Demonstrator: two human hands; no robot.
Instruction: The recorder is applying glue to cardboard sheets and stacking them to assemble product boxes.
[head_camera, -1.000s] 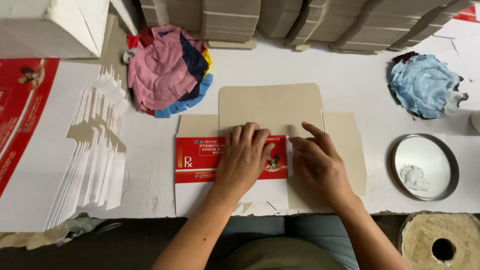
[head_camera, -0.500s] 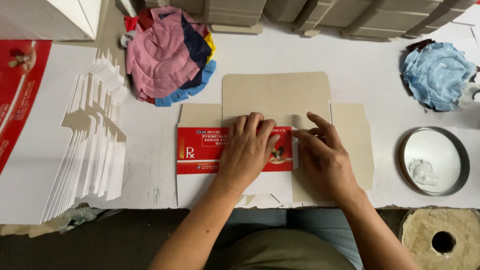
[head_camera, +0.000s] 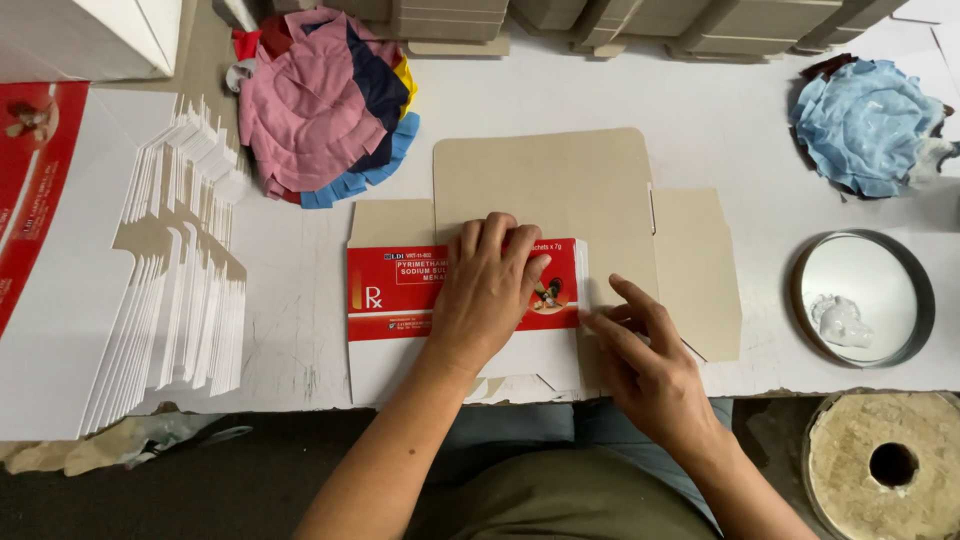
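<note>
Pressing a flat carton blank (head_camera: 545, 230) on the white table (head_camera: 720, 120).
I'm seeing the left hand (head_camera: 490, 290) lying open-palmed on its red panel (head_camera: 400, 290); the right hand (head_camera: 650, 365), fingers loose, is touching the fold edge.

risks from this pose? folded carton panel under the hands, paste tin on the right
1. The left hand presses flat on the red-and-white folded panel; only the right hand fingertips work its right edge, so the fold could spring or shift and crease crooked.
2. The round tin with white paste sits close by the carton blank's right flap; a stray sweep might smear it.
3. The blank's near edge lies at the table edge; it may slide off.
</note>
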